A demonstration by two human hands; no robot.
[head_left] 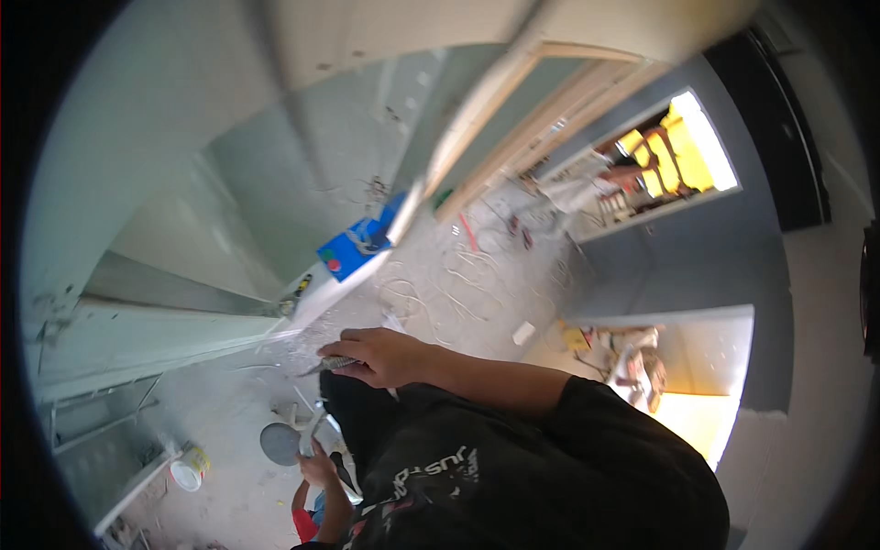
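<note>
My right hand (385, 357) is closed around a small tool (339, 363) with a ridged grey grip and a thin pointed end, perhaps a knife. It is held out in front of my black shirt, over the dusty floor. Lower down, my left hand (317, 466) is closed on a pale, curved strip (314, 429), whose kind I cannot make out. Beside that strip lies a round grey disc (280, 444), possibly a seat or lid. Something red and blue (305, 522) shows below my left hand, partly hidden by the forearm.
A blue box (353, 250) rests on the ledge of a framed partition. Loose pale cables (458, 275) lie strewn across the floor. A white bucket (189, 469) stands at the lower left. At the right are a grey wall (660, 247) and bright openings with clutter beyond.
</note>
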